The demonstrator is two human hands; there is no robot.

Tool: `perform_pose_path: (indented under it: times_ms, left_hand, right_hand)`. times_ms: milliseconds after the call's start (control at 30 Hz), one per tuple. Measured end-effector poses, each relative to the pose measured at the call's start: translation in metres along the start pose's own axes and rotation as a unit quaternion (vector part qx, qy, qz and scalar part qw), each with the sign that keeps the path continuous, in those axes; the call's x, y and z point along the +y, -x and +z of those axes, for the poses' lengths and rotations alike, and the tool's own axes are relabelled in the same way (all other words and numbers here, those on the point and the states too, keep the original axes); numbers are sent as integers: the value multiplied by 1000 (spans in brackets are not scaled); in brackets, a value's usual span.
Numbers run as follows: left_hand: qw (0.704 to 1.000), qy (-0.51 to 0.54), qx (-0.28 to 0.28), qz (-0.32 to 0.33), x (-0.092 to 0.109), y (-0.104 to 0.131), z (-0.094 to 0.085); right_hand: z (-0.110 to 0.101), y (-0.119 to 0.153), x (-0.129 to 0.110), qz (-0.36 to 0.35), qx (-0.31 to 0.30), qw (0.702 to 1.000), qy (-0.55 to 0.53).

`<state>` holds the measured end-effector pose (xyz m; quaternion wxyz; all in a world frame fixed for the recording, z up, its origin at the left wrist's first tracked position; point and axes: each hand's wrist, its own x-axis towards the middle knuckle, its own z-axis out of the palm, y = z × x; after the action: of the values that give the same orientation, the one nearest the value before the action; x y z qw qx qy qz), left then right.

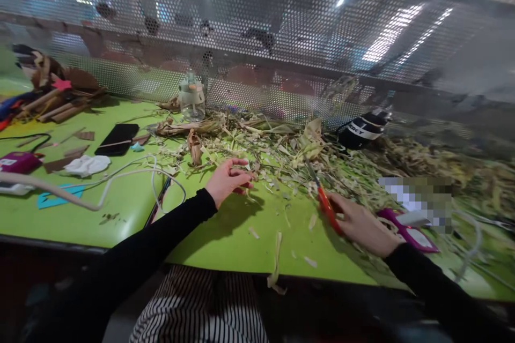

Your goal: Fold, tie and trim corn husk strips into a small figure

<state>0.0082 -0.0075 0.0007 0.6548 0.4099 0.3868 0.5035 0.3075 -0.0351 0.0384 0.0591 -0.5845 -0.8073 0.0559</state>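
My right hand is wrapped round the red handles of a pair of scissors; the blades point away, toward a heap of dry pale-green husk strips. Left of it, my left hand hovers low over the green table. Its thumb and fingers are bent toward each other in a loose pinch. Pale scraps show by the fingertips, and what they hold, if anything, is too small to name. One long pale strip lies at the table's front edge, its end hanging over.
A perforated metal screen stands behind the heap. A clear bottle and a black-sleeved bottle stand near it. A black phone, crumpled tissue and white cable are leftward. A magenta device lies beside my right wrist.
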Motion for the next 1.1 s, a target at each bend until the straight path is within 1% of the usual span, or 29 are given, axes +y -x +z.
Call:
perform_pose_path:
  times_ms: [67,167,267,467,533,633,800,967,1100]
  left_hand:
    - [1000,-2,17,10,0,0,-1]
    - [999,1,43,23,0,0,-1]
    - [998,16,54,25,-1,0,0]
    - [996,72,53,8,-2,0,2]
    - [995,82,53,7,-1,1,3]
    - [995,85,45,15,0,3,5]
    - [996,80,39,27,1,5,8]
    - [997,64,29,35,1,6,10]
    - [997,59,25,34,0,7,10]
  right_hand:
    - [4,3,-17,0,-7,998,-58]
    - [11,3,-40,17,-39,995,-90]
    - [18,0,-57,28,-54,994,-86]
    - [22,-8,-73,-14,-24,998,-47]
    - [21,-11,-77,-10,-25,999,-40]
    - [20,-15,-80,-4,-44,998,-37]
    - [20,-17,-79,-16,-51,998,-46]
    - [21,-15,-76,-26,-45,998,-44]
    - [26,-14,-67,-42,-39,997,-52]
